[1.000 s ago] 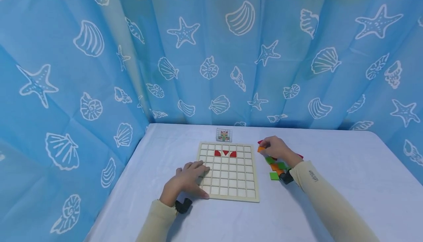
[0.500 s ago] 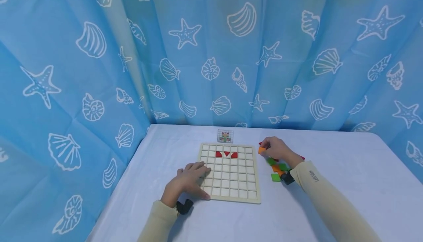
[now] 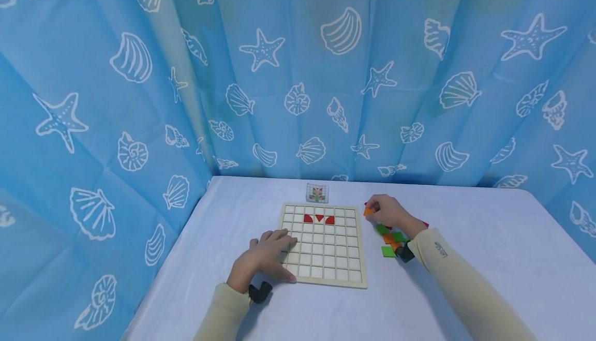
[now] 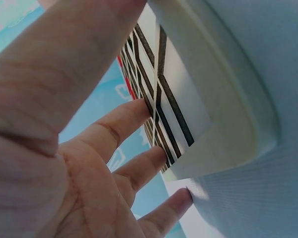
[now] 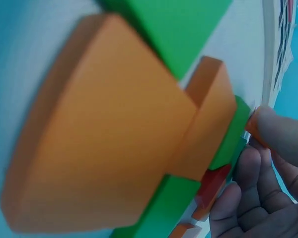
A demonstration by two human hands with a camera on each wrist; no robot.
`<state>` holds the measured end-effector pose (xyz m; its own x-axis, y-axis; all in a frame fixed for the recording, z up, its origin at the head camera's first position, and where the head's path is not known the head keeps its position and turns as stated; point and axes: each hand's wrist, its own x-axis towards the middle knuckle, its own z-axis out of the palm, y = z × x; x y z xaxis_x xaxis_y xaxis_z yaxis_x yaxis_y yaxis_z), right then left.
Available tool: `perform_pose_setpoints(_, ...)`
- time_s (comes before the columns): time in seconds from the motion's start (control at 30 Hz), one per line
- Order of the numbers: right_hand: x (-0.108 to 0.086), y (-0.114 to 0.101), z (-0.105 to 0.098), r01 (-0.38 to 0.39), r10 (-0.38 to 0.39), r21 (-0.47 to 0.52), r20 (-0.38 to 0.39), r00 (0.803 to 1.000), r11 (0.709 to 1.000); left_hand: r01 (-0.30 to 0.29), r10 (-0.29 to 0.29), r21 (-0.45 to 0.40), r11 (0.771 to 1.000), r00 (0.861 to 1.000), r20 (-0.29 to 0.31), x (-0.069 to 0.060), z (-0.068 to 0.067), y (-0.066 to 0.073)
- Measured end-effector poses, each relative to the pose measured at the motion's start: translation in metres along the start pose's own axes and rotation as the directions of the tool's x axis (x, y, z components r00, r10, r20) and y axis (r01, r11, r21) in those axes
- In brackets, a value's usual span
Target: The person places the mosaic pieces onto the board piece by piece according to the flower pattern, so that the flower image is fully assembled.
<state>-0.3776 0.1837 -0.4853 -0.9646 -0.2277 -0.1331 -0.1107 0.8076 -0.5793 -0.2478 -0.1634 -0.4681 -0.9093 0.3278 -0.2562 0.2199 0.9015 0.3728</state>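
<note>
A cream grid board [image 3: 328, 282] lies on the white table, with three red pieces [image 3: 319, 218] in a row in its upper part. My left hand [image 3: 265, 255] rests spread over the board's left edge, its fingers apart in the left wrist view. Right of the board, my right hand [image 3: 390, 212] pinches a small orange piece [image 3: 369, 211] between thumb and finger. Under and beside that hand lie loose green [image 3: 388, 251], orange and red pieces, partly hidden by it. In the right wrist view a large orange piece [image 5: 104, 134] is close to the camera.
Behind the board stands a small card [image 3: 317, 193] with a coloured pattern on a grid. A blue curtain [image 3: 288, 72] with shells and starfish surrounds the far and left sides of the table [image 3: 489, 237].
The head view has shifted slightly. Both hands keep nearly the same places, and the right hand still pinches the orange piece.
</note>
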Motion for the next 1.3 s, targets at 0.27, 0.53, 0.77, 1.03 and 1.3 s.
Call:
perform_pose_setpoints(0.27,-0.001,-0.005,-0.002,0.036,-0.035,0.014,-0.058,0.998,0.999,-0.003,0.003,0.001,1.0,1.0,0.013,0.005,0.004,-0.001)
perform_pose_setpoints(0.53,-0.004,-0.01,0.002,0.132,-0.129,0.022,-0.105,0.986,0.991,0.019,-0.018,-0.027,0.999,0.999,0.03,0.001,0.007,0.002)
perform_pose_setpoints(0.77,-0.006,-0.022,0.01,0.134,-0.13,0.03,-0.106,0.986,0.991,0.035,-0.034,-0.026,0.999,0.999,0.025,-0.002,0.01,0.002)
perform_pose_setpoints(1.03,-0.007,-0.027,0.017,0.155,-0.151,0.026,-0.099,0.983,0.988,0.022,-0.021,-0.026,0.999,0.999,0.027,0.0,0.012,0.003)
perform_pose_setpoints(1.3,-0.003,-0.046,0.016,0.145,-0.142,0.03,-0.084,0.986,0.989,0.017,-0.017,0.005,1.0,1.0,-0.007,-0.002,0.0,0.006)
